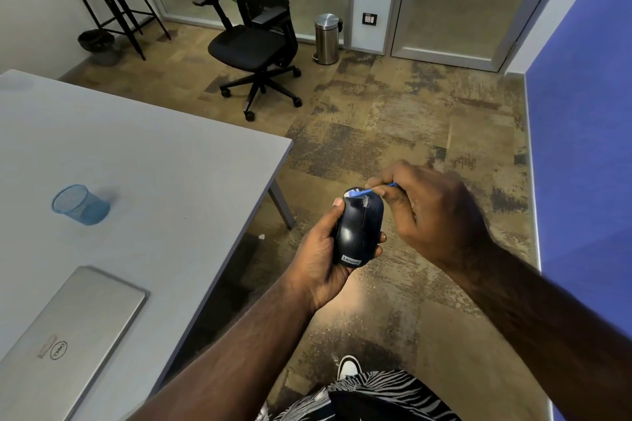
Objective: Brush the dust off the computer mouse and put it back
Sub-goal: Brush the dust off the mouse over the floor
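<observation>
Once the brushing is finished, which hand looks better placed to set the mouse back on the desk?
Probably the left hand: it already grips the mouse and is nearer the grey table. The right hand is occupied holding the small blue brush.

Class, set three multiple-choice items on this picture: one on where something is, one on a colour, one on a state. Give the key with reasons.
1. Where is the mouse?
A. on the table
B. in the left hand
C. on the chair

2. What colour is the mesh cup?
A. red
B. blue
C. black

3. The laptop is:
A. closed
B. open
C. on the floor

Key: 1 B, the left hand grips it over the floor while the right hand works a blue brush; 2 B, blue wire mesh; 3 A, lid shut, flat on the table.
</observation>
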